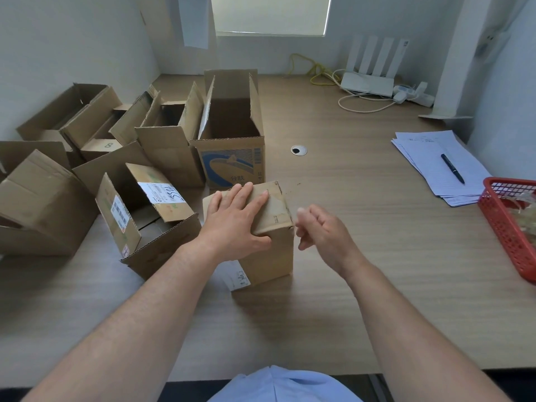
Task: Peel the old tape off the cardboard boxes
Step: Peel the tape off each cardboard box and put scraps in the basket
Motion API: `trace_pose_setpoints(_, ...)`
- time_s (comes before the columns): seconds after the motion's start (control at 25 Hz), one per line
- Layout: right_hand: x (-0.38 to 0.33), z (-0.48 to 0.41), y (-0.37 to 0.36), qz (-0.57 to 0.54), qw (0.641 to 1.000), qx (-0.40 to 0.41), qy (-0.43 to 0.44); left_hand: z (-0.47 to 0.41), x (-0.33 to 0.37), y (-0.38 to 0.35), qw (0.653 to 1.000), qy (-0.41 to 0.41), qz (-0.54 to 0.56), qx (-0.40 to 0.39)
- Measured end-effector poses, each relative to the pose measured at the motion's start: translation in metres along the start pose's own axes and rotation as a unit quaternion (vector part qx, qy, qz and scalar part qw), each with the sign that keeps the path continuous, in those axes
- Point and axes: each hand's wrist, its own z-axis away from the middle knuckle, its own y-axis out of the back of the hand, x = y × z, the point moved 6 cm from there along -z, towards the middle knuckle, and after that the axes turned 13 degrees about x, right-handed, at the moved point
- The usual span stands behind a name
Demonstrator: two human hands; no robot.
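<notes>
A small closed cardboard box (269, 250) stands on the wooden table in front of me. Clear old tape (275, 206) runs across its top near the right edge. My left hand (236, 219) lies flat on the box top with fingers spread and the thumb down the front face, pressing it. My right hand (322, 230) hovers just right of the box's top corner, fingers loosely curled and apart, holding nothing that I can make out. A white label (237, 275) is stuck low on the box's left face.
Several open cardboard boxes (150, 219) crowd the left side, the tallest (232, 132) behind the small box. A red plastic basket (510, 224) holding peeled tape sits at the right edge. Papers with a pen (451, 166) lie far right; a router and cables (368, 82) sit at the back.
</notes>
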Motion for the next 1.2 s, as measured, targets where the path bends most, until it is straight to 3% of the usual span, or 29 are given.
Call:
trace_pose_setpoints(0.12,-0.002,0.014,0.003,0.183,0.961,0.103,0.178,-0.003,0.001,-0.001,1.000,-0.002,-0.005,-0.001)
trace_pose_setpoints(0.24,-0.021,0.023,0.004,0.227,0.901,0.209,0.305,-0.005,0.001,-0.002,1.000,0.004,-0.010,-0.001)
trace_pose_setpoints(0.32,-0.024,0.024,0.001,0.226,0.893,0.213,0.326,-0.006,0.000,-0.002,1.000,0.009,-0.008,-0.002)
trace_pose_setpoints(0.4,-0.019,0.018,0.001,0.169,0.932,0.175,0.268,-0.007,-0.003,-0.001,1.000,0.010,-0.002,-0.001)
trace_pose_setpoints(0.52,-0.006,0.001,0.003,-0.015,0.991,0.109,0.072,-0.007,-0.006,-0.001,1.000,0.010,0.015,0.001)
trace_pose_setpoints(0.68,0.000,-0.015,-0.005,-0.189,0.977,0.064,-0.076,-0.005,-0.014,0.000,0.999,0.014,0.028,0.009)
trace_pose_setpoints(0.8,0.003,-0.020,-0.010,-0.220,0.967,-0.002,-0.129,-0.003,-0.019,0.001,0.999,0.010,0.043,0.009)
trace_pose_setpoints(0.92,0.008,-0.021,-0.005,-0.316,0.921,-0.116,-0.194,-0.003,-0.027,0.002,0.998,0.030,0.053,0.016)
trace_pose_setpoints(1.0,0.007,-0.020,0.000,-0.360,0.898,-0.150,-0.205,-0.004,-0.033,0.003,0.998,0.048,0.046,0.019)
trace_pose_setpoints(1.12,0.007,-0.021,-0.001,-0.191,0.968,-0.108,-0.119,-0.010,-0.038,0.005,0.997,0.064,0.036,0.012)
trace_pose_setpoints(1.2,-0.001,-0.018,-0.011,-0.153,0.981,-0.090,-0.075,-0.012,-0.036,0.003,0.997,0.071,0.032,0.007)
